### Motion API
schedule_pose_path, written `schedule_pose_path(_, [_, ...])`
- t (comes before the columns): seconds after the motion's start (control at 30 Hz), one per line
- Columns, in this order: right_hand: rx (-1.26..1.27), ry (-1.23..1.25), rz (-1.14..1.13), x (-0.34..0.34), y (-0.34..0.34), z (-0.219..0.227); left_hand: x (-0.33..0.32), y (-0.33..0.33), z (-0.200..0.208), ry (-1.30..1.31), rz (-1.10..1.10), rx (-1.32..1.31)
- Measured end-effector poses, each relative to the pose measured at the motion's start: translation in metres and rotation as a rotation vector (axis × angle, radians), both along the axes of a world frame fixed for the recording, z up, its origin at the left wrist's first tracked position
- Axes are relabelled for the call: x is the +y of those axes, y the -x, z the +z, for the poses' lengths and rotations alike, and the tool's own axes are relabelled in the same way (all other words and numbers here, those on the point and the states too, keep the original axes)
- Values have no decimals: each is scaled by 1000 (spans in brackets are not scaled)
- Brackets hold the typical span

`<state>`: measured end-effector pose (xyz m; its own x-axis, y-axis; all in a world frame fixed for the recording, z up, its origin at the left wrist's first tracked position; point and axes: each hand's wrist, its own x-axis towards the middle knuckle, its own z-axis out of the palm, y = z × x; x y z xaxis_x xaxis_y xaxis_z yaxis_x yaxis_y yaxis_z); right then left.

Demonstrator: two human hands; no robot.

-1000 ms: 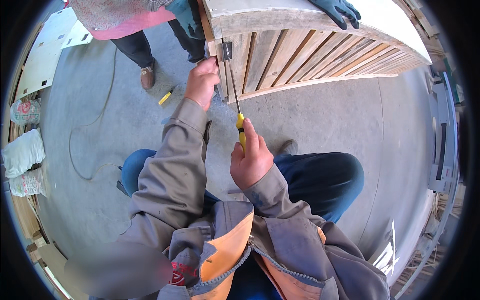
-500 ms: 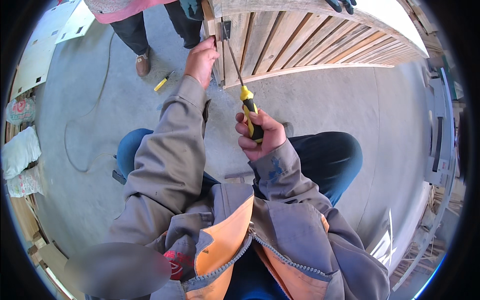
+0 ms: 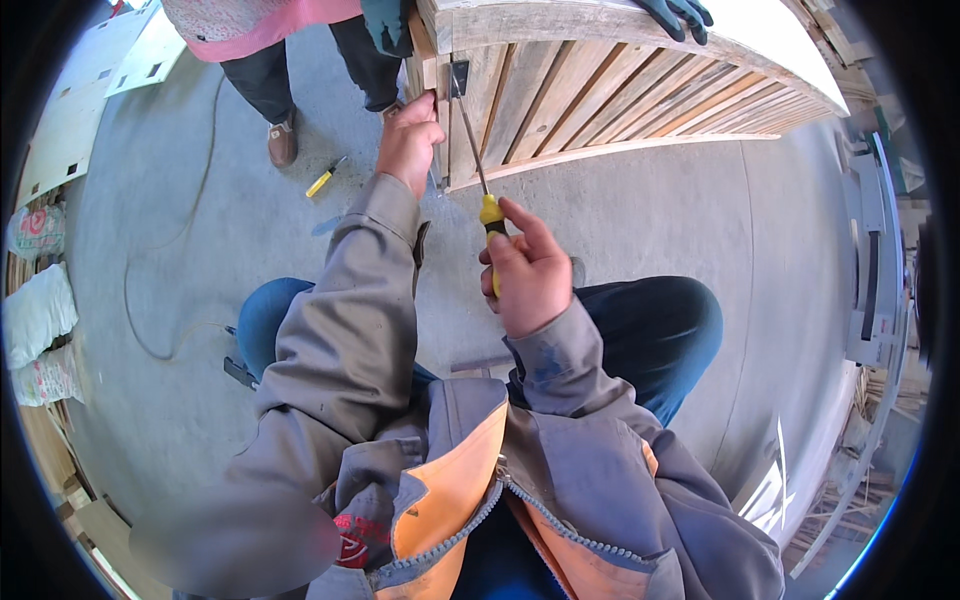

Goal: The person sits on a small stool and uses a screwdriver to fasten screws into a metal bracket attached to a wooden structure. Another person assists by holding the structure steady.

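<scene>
In my right hand point(image 3: 530, 270) is a long screwdriver point(image 3: 492, 214) with a yellow and black handle, fingers closed round it. Its thin shaft slants up and left to a small dark rectangular piece point(image 3: 459, 76) near the corner of a slatted wooden panel point(image 3: 575, 100). My left hand point(image 3: 405, 148) is closed against the panel's left end, just below that corner. Some of its fingertips are hidden by the wood.
A person in pink and dark trousers point(image 3: 258, 72) stands at the far left, with gloved hands point(image 3: 676, 16) by the panel. A yellow-handled tool point(image 3: 321, 184) lies on the concrete floor, near a cable point(image 3: 128, 290). White sacks point(image 3: 40, 315) line the left.
My right hand has turned on the screwdriver handle, with its index finger now stretched along it. The panel and my left hand appear slightly lower in view.
</scene>
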<state>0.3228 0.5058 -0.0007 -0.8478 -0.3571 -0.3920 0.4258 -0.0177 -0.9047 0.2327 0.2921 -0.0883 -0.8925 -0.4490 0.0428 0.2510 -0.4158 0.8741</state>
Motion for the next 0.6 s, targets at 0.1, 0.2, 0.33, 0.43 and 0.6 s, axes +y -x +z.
schedule_pose_path(0.1, [-549, 689, -13, 19, 14, -11, 8, -11, 15, 54, -44, -22])
schedule_pose_path(0.2, [-654, 885, -4, 18, 11, -30, 2, -7, 13, 101, -100, -42])
schedule_pose_path(0.33, [-636, 616, -34, 14, 15, -25, -1, -5, 16, 68, -89, -41])
schedule_pose_path(0.43, [16, -103, 60, 7, 5, -18, -5, -3, 9, 94, -55, -12])
schedule_pose_path(0.6, [971, -708, 67, 1, -11, -29, -4, -4, -2, 42, -13, -26])
